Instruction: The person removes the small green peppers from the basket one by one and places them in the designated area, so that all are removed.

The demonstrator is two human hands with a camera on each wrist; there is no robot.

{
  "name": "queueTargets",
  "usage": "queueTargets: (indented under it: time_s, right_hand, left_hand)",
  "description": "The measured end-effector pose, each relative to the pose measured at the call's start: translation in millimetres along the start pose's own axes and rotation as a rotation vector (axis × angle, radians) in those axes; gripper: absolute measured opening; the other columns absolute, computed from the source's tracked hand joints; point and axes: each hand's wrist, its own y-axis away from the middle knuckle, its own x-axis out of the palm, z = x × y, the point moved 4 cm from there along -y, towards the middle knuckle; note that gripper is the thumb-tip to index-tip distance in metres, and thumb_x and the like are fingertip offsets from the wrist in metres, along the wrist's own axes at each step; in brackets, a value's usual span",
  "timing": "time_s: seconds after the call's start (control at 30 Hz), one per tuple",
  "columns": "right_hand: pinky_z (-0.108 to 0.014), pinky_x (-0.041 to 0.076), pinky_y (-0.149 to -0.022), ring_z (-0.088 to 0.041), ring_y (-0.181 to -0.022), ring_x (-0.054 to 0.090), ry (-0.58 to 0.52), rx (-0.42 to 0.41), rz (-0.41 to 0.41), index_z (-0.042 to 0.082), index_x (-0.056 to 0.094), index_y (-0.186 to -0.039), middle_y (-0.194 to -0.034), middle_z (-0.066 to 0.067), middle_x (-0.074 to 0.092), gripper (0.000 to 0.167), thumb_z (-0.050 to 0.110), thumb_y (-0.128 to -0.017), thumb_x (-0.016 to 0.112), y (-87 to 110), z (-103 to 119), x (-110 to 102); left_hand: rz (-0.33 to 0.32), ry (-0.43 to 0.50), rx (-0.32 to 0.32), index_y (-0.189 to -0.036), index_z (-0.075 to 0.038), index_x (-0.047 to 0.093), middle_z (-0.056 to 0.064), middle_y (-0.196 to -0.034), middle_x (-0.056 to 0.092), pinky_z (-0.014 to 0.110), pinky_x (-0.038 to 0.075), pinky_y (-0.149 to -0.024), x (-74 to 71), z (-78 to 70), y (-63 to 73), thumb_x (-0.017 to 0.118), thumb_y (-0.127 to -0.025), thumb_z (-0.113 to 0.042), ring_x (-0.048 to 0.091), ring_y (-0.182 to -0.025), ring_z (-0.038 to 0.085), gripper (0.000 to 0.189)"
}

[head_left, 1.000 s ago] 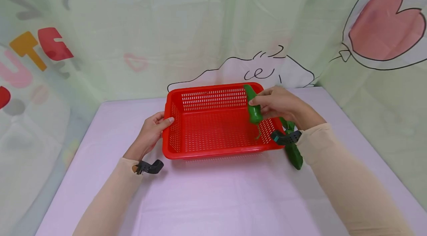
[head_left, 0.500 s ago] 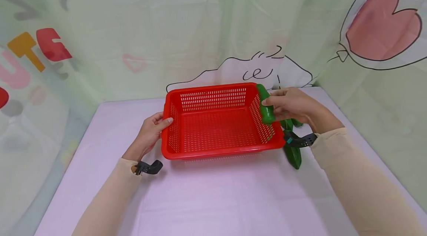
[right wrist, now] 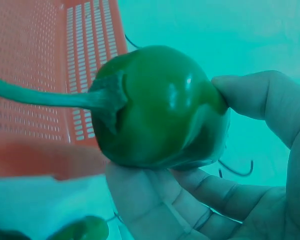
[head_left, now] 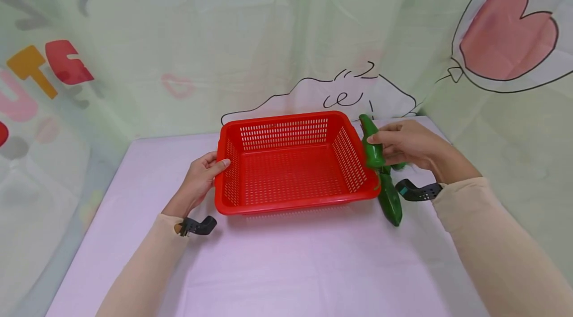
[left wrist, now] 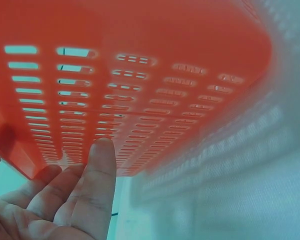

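Observation:
My left hand [head_left: 200, 179] grips the left rim of a red slotted plastic basket [head_left: 295, 203], thumb over the rim. The left wrist view shows its fingers [left wrist: 101, 185] against the basket's slotted wall [left wrist: 140, 25]. Just outside the basket's right end, my right hand [head_left: 409, 144] pinches a long green pepper [head_left: 372, 145] between thumb and fingers, held above the table. In the right wrist view the pepper [right wrist: 155, 110] points its stem toward the basket. Below the right hand, more green peppers [head_left: 390, 200] lie on the table, partly hidden by the hand and the held pepper.
A pale lilac cloth covers the table [head_left: 277, 267]. Behind it and at both sides hang printed curtains [head_left: 215, 48] with letters, hearts and line drawings. The basket stands near the back of the table.
My right hand has carried the green pepper rightward from over the basket, past its right rim to outside it. The left hand keeps its hold on the basket's left rim.

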Motion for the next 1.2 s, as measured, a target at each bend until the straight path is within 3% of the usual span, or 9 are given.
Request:
queueTargets:
  time_s: [0.33, 0.53, 1.0, 1.2]
  right_hand:
    - [-0.042, 0.063, -0.089, -0.021, -0.091, 0.071, 0.074, 0.018, -0.025, -0.013, 0.045, -0.141, -0.104, -0.005, 0.072, 0.06, 0.03, -0.103, 0.061, 8.3, -20.3, -15.9]
    - [-0.04, 0.063, -0.089, -0.022, -0.092, 0.07, 0.099, 0.071, -0.023, -0.012, 0.042, -0.144, -0.1, -0.001, 0.072, 0.062, 0.032, -0.105, 0.059, 11.8, -39.6, -27.1]
    - [-0.036, 0.062, -0.086, -0.022, -0.091, 0.068, 0.089, 0.13, 0.013, -0.015, 0.045, -0.14, -0.096, -0.003, 0.068, 0.061, 0.033, -0.104, 0.059, 12.5, -80.4, -38.0]
    - [-0.035, 0.062, -0.084, -0.022, -0.092, 0.069, 0.086, 0.162, 0.021, -0.015, 0.046, -0.138, -0.102, -0.008, 0.066, 0.061, 0.034, -0.103, 0.06, 10.5, -95.4, -39.3]
  left_hand:
    - [0.003, -0.006, 0.008, -0.155, -0.005, 0.045, 0.021, -0.142, 0.062, 0.03, 0.061, -0.091, 1.4, -0.8, 0.9, 0.063, -0.106, -0.031, 0.068, -0.117, 0.028, 0.059]
    - [0.008, -0.004, 0.011, -0.155, -0.005, 0.045, 0.022, -0.143, 0.061, 0.03, 0.061, -0.091, 2.2, -0.9, 1.5, 0.063, -0.106, -0.032, 0.067, -0.12, 0.031, 0.06]
    - [0.007, -0.003, 0.013, -0.153, -0.004, 0.046, 0.022, -0.141, 0.063, 0.03, 0.062, -0.089, 2.4, -1.0, 0.9, 0.063, -0.106, -0.032, 0.07, -0.113, 0.025, 0.058]
    - [0.002, -0.006, 0.004, -0.154, -0.007, 0.046, 0.018, -0.141, 0.063, 0.032, 0.062, -0.09, 1.5, 0.1, 0.9, 0.065, -0.105, -0.034, 0.069, -0.114, 0.024, 0.059]
